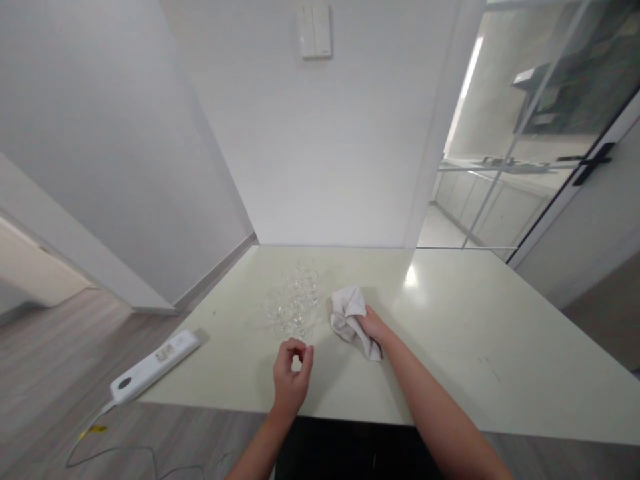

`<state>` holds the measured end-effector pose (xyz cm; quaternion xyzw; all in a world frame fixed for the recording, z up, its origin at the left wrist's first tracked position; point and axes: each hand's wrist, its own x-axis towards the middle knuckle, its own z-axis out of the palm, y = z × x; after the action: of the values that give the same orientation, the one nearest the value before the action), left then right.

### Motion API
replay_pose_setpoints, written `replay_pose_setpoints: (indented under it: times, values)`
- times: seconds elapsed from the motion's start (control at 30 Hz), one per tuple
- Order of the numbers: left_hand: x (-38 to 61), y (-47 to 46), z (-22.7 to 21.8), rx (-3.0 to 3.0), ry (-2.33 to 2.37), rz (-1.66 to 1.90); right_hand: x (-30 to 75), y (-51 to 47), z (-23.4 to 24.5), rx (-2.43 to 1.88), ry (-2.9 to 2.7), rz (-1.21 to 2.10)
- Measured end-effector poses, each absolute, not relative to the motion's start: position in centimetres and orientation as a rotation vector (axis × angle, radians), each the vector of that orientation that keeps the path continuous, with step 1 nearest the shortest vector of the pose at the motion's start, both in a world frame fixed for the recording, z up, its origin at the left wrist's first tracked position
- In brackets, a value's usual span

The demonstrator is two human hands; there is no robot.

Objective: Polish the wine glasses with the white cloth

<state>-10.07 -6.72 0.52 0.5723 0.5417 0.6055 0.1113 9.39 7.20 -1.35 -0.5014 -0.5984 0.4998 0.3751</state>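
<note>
My right hand (373, 324) grips a crumpled whitish cloth (349, 311), which is bunched up and hangs toward the table top. To its left, my left hand (293, 373) is curled, thumb and fingers pinched together. Whatever those fingers hold, if anything, is too small or too clear to make out. Just beyond the left hand, a cluster of several clear, round-rimmed glass-like pieces (296, 303) stands close together. Their exact kind is hard to tell because they are transparent.
The pale, glossy table (450, 373) meets a white wall (320, 167) at its far edge. A white power strip (155, 365) lies at the left edge, its cord (113, 448) running down to the floor. A glass-paned door (495, 167) is at the right.
</note>
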Motion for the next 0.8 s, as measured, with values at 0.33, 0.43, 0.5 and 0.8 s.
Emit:
replay_pose_setpoints:
  times: [0.33, 0.43, 0.5, 0.8]
  values:
    - [-12.7, -4.8, 0.7, 1.21, 1.557, 1.655, 9.6, 7.9, -2.4, -1.316, -1.49, 1.238]
    - [-12.2, -4.1, 0.6, 1.197, 1.576, 1.651, 9.8, 8.2, -3.3, -1.269, -1.462, 1.241]
    - [-11.9, -3.7, 0.4, 1.188, 1.589, 1.641, 9.7, 8.4, -3.7, -1.229, -1.447, 1.25]
    - [-12.3, -2.2, -1.4, 1.244, 1.693, 1.604, 9.6, 8.0, -2.5, -1.139, -1.483, 1.327]
